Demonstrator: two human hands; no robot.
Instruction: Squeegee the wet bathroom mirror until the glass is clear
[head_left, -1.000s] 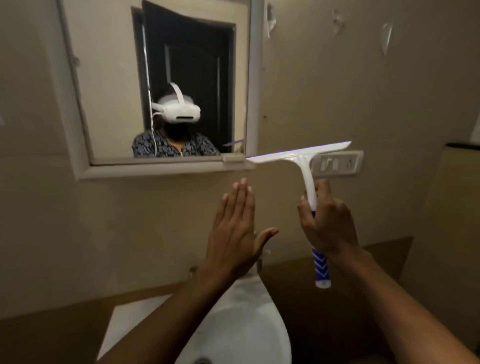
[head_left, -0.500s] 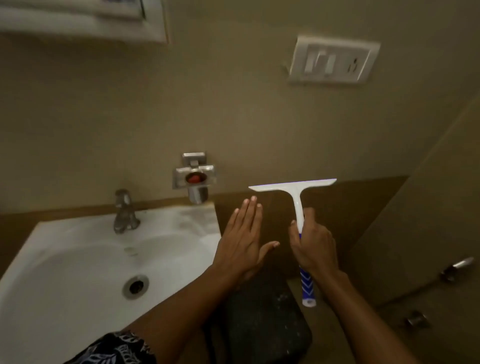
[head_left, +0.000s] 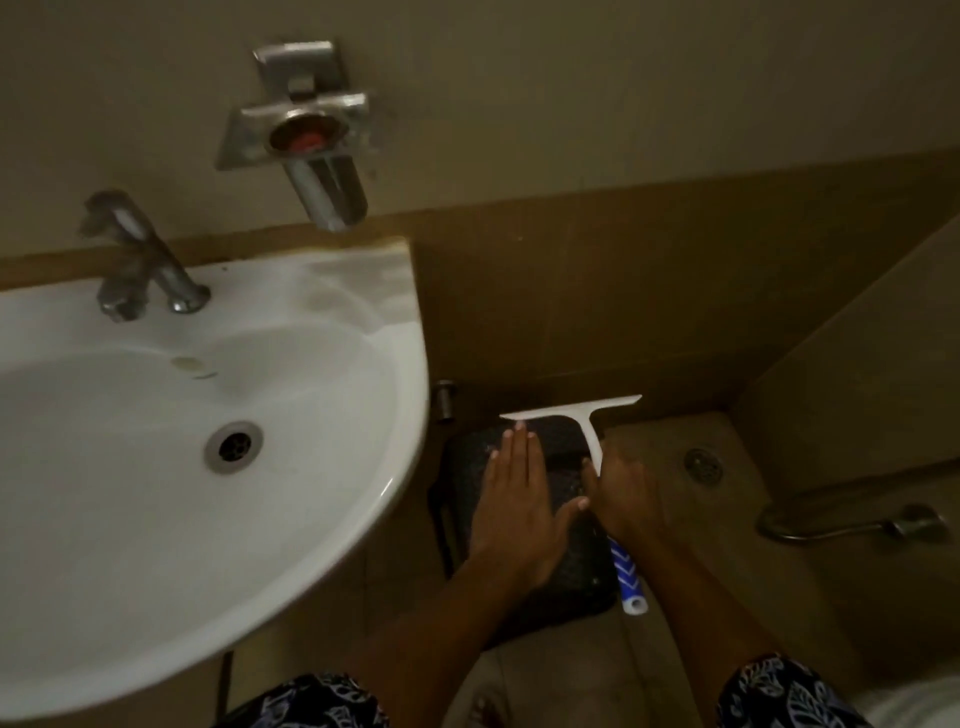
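We grip the squeegee (head_left: 594, 439) in the right hand (head_left: 626, 501), fingers curled around its white stem. The blue-striped handle end protrudes below the wrist. The blade sits uppermost and roughly level, over a dark speckled stool (head_left: 571, 577). We hold the left hand (head_left: 514, 501) flat just beside it, fingers straight and together, thumb spread toward the right hand. Both hands are low, right of the white sink (head_left: 410, 364).

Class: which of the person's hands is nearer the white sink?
Left. The left hand is held flat just right of the sink rim; the right hand, gripping the squeegee handle, is farther right, beyond the left.
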